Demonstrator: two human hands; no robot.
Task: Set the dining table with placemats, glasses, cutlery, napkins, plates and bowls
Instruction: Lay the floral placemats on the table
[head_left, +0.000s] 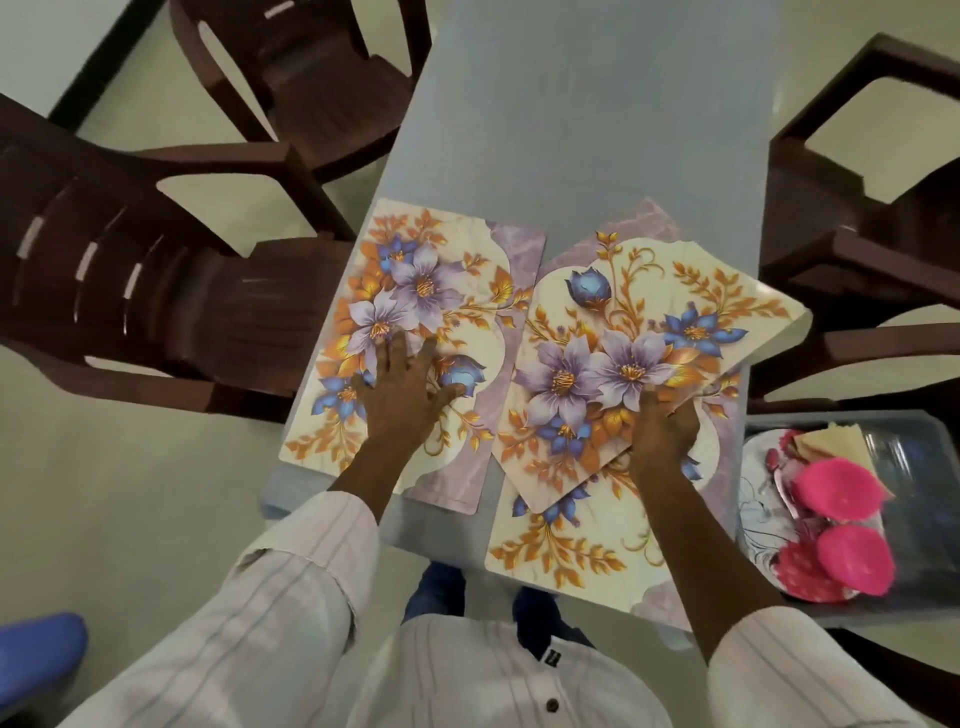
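Note:
A floral placemat (447, 270) lies flat at the table's near left, and my left hand (402, 395) presses on it with fingers spread. My right hand (665, 423) grips the near edge of a second floral placemat (675, 306), which is tilted and turned at an angle. It overlaps a third placemat (566, 551) that lies flat beneath it at the near right. The grey-blue table (582, 119) stretches away from me.
A clear bin (914, 457) to the right of the table holds pink bowls (839, 491), a patterned plate and folded napkins. Dark brown plastic chairs stand at the left (130, 291), far left (311, 67) and right (872, 208) of the table.

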